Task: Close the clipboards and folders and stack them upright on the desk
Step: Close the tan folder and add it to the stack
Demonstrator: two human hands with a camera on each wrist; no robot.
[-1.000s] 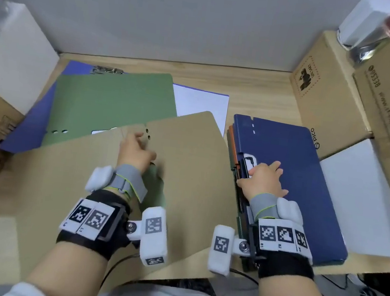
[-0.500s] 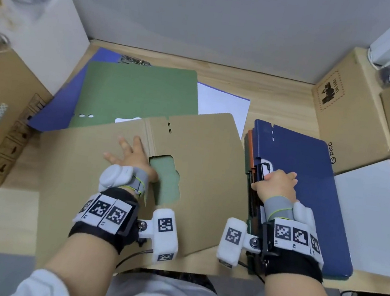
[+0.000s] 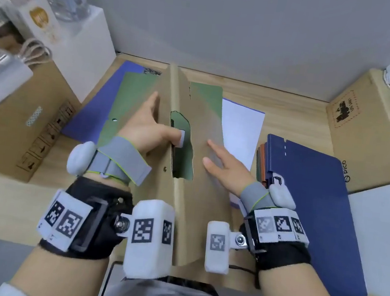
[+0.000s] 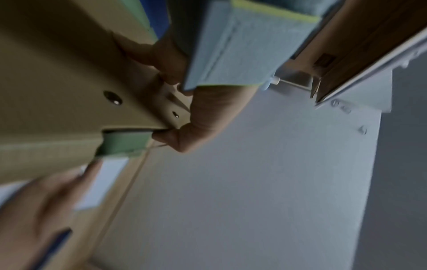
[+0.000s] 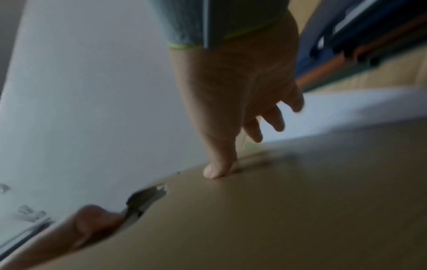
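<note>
Thumb and fingers (image 3: pixel 149 108) apparently pinch tan folder (image 3: pixel 200 173); right hand (image 3: pixel 223 166) flat.

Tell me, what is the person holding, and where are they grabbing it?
The left hand grips the tan cardboard folder at its spine, thumb in the cutout. The right hand lies flat against its cover.

The head view is evenly and softly lit, without glare; straight lines are bent toward its edges. Both wrist views are dim and smeared by motion blur, and the right hand (image 4: pixel 34 206) is rendered out of focus.
</note>
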